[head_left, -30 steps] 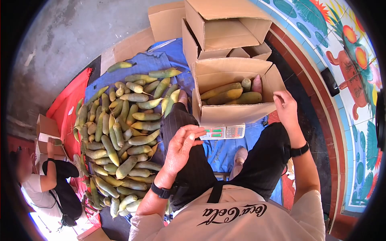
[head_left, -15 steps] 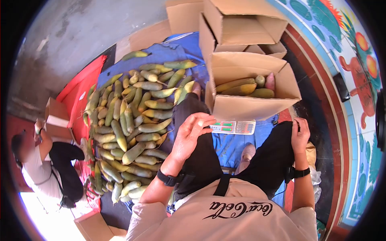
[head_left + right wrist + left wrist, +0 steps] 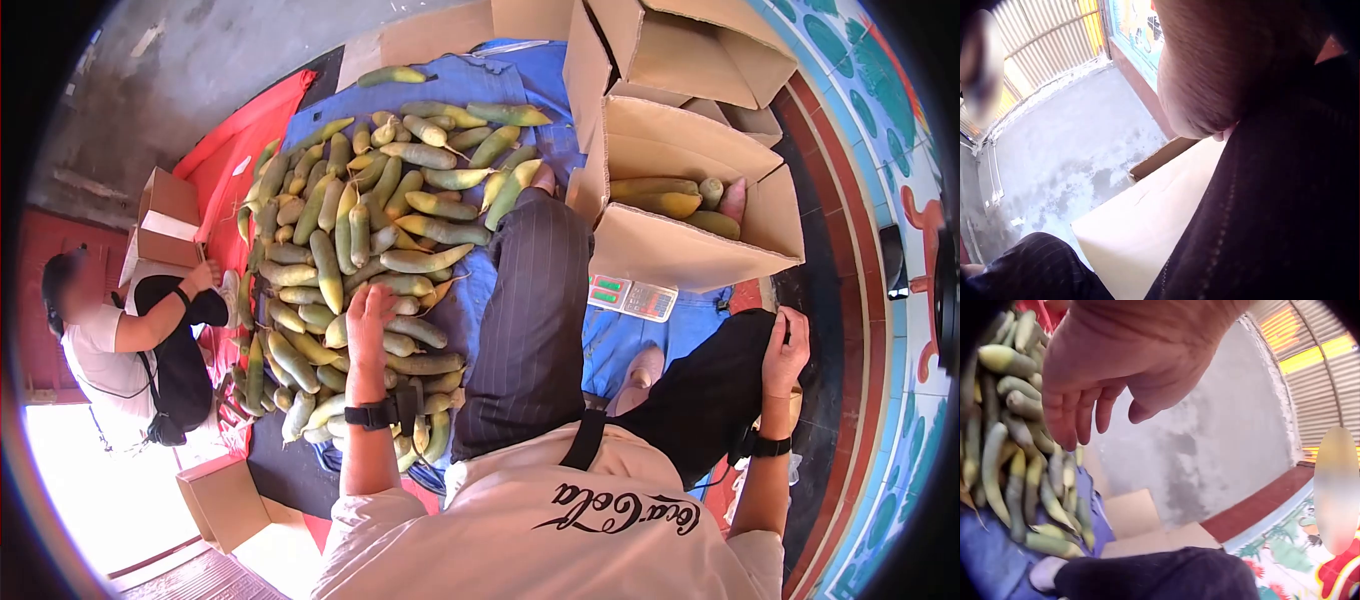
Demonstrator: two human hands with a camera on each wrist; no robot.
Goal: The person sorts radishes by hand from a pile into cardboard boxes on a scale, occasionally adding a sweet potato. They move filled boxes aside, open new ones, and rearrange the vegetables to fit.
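Note:
My left hand (image 3: 368,325) is over the pile of green radishes (image 3: 330,262), fingers relaxed and holding nothing. In the left wrist view the same hand (image 3: 1129,369) has its fingers hanging down, with radishes (image 3: 1016,481) beyond them. My right hand (image 3: 787,352) rests at my right knee, with nothing seen in its grip; in the right wrist view its fingers are mostly hidden. The cardboard box (image 3: 690,247) holds several green radishes (image 3: 655,200) and a pinkish one (image 3: 733,200). Just below the box shows a scale (image 3: 632,297) with green lit displays.
More open cardboard boxes (image 3: 710,50) stand behind the filled one. A blue tarp (image 3: 610,345) lies under the pile and around my foot. At the left a person (image 3: 125,340) sits on a red sheet by another box (image 3: 165,215). A tiled wall (image 3: 905,480) borders the right side.
My left hand has moved left from beside the scale to over the radish pile. My right hand has come down from the box to my knee. The head view has shifted toward the left.

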